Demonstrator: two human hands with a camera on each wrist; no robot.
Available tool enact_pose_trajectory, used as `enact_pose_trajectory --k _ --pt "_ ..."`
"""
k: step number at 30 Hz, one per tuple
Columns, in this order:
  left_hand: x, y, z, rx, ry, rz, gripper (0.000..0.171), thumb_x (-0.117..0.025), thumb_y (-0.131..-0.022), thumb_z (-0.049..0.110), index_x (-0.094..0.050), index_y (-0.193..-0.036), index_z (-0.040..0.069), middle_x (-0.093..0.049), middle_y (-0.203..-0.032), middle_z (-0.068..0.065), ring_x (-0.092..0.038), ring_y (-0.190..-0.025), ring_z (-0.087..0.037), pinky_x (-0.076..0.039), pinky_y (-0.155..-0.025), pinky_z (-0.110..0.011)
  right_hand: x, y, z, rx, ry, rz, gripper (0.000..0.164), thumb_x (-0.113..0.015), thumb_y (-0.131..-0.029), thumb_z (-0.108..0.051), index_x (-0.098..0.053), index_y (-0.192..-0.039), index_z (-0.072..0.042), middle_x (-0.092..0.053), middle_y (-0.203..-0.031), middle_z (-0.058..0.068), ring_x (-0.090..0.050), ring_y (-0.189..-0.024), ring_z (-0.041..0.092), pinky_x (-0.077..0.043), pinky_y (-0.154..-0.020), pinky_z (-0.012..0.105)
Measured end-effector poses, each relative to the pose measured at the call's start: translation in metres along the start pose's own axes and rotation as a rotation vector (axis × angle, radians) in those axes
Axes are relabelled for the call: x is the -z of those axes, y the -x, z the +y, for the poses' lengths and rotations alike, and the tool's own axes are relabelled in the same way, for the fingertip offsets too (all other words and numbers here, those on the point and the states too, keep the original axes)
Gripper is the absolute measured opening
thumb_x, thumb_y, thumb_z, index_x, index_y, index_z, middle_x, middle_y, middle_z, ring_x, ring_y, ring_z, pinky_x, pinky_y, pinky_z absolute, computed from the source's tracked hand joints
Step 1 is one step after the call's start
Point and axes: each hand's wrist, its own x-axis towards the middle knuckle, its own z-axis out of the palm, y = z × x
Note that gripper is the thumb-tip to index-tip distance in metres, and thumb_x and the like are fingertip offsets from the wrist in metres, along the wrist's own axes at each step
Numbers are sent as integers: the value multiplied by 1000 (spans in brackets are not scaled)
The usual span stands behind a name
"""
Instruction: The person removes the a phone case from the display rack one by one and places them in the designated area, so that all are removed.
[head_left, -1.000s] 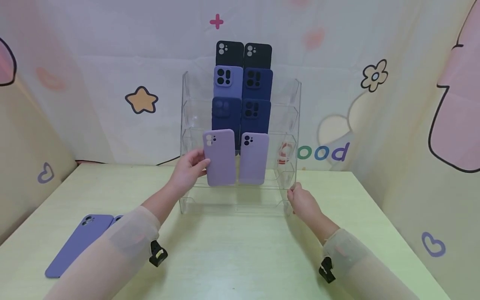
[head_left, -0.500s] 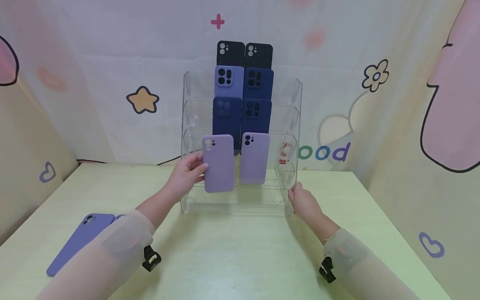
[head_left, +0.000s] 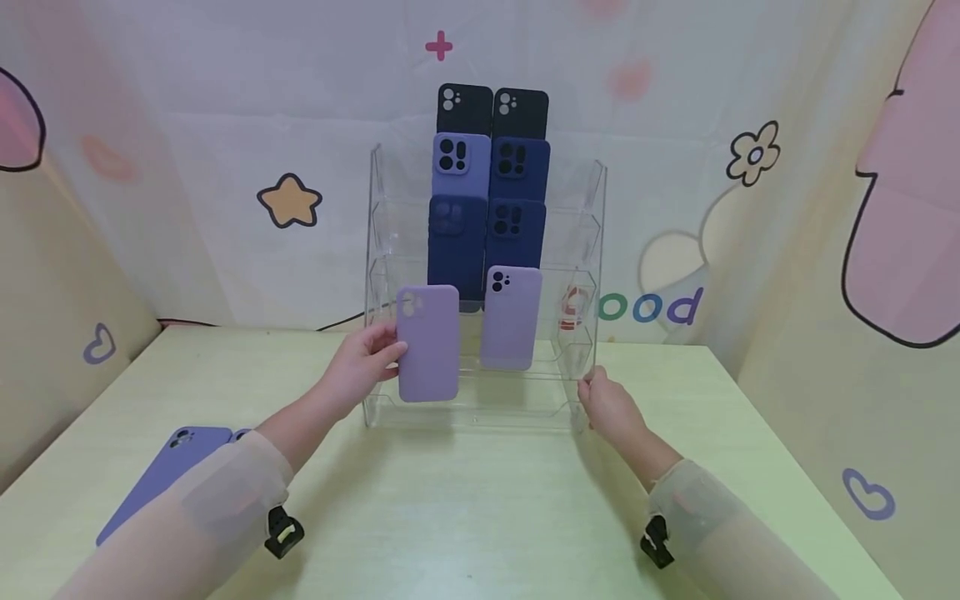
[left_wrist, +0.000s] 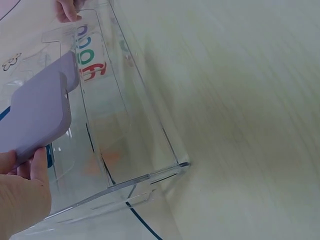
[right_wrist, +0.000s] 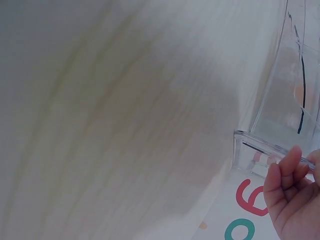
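Note:
My left hand (head_left: 362, 364) pinches a light purple phone case (head_left: 429, 346) by its left edge, holding it upright in front of the clear acrylic rack (head_left: 480, 417). In the left wrist view the thumb and fingers grip the case (left_wrist: 37, 120) near a corner. Another light purple case (head_left: 512, 317) leans in a lower tier of the rack, right of the held one. My right hand (head_left: 611, 404) grips the rack's right side panel near its lower front; the right wrist view shows curled fingers (right_wrist: 292, 175) around the clear edge.
Higher tiers hold dark blue cases (head_left: 457, 250), a violet case (head_left: 460, 175) and black cases (head_left: 465, 108). On the table (head_left: 465, 517) at left lie blue-violet cases (head_left: 168, 475), partly hidden by my left sleeve. A printed cloth (head_left: 187, 167) hangs behind.
My left hand has drawn the light purple case down, slightly left and away from the rack's lower tier. The right hand stays at the rack's side.

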Motion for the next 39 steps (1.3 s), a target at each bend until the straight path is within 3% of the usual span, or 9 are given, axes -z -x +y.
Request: enact_pose_trajectory --k 19,29,39 --pt "1 22 -10 105 42 -32 33 -48 -96 5 -48 -126 -8 -54 -118 -21 -55 -104 -24 -47 -89 -43 -1 0 1 -8 -21 0 23 -38 -99 -16 -41 -108 5 -53 -67 10 -52 -53 18 -40 -46 29" --pt "16 42 -16 123 11 -83 32 -48 -97 6 -47 -125 -9 -56 -108 -17 -56 -103 -24 -47 -88 -43 -2 -1 3 21 -3 11 21 -37 -99 -15 -41 -105 4 -51 -65 9 -50 -52 17 -39 -46 28" --pt "28 50 -23 157 0 -105 39 -49 -97 8 -41 -131 -9 -53 -115 -20 -55 -106 -27 -47 -89 -43 -1 0 1 5 -4 0 22 -38 -100 -16 -41 -107 5 -51 -66 9 -50 -53 18 -40 -47 28"
